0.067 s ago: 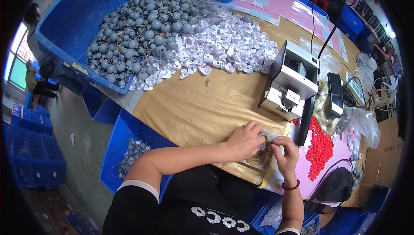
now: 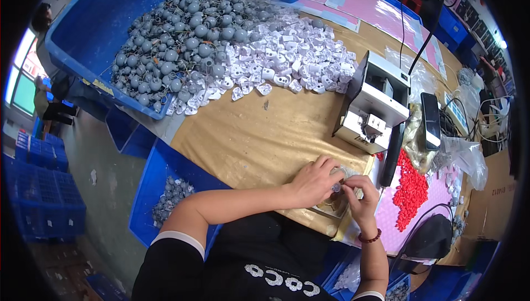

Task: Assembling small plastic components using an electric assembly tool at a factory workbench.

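Note:
My left hand [image 2: 316,184] is closed over a small pale plastic part [image 2: 335,188] near the table's front edge. My right hand [image 2: 361,197], with a dark red bead bracelet at its wrist, pinches close beside that part; what its fingertips hold is too small to make out. Under both hands lies a shallow, clear-looking tray [image 2: 329,212], its contents mostly hidden. Just beyond stands a white bench machine [image 2: 381,99] with a black handle [image 2: 391,156]. To the right of my right hand spreads a heap of small red parts [image 2: 409,193] on a pink mat [image 2: 386,228].
At the far left a big blue bin [image 2: 77,47] lies tipped, spilling grey round parts [image 2: 182,41] beside a white plastic heap [image 2: 287,55]. A lower blue bin [image 2: 144,212] holds more grey parts. A phone [image 2: 430,119], plastic bags [image 2: 461,155] and cables crowd the right side.
My right hand has moved slightly left, bringing its fingertips up to the small part by my left fingers. The left hand stays nearly in place.

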### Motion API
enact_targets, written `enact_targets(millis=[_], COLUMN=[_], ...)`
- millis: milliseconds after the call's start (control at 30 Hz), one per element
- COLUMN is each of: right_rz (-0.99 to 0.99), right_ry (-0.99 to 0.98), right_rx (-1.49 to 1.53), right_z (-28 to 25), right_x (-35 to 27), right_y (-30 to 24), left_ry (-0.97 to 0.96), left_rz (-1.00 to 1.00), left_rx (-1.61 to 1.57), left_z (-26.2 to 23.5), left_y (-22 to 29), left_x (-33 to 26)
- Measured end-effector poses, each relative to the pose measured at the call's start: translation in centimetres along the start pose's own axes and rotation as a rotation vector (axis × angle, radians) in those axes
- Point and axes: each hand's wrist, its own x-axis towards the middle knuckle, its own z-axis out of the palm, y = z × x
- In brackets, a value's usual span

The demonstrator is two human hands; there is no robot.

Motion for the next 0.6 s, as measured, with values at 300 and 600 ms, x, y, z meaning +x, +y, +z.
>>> enact_targets(millis=[300, 600], right_rz=[-0.37, -0.281], right_ry=[-0.131, -0.073], right_rx=[-0.436, -0.446], right_z=[0.7, 1.6], right_x=[0.7, -0.1], right_y=[-0.7, -1.0], left_ry=[0.448, 0.19], left_rz=[-0.159, -0.672], left_rx=[0.083, 0.917], left_z=[-14.9, -29.4], left_y=[-12.2, -27.7], left_x=[1.2, -0.5])
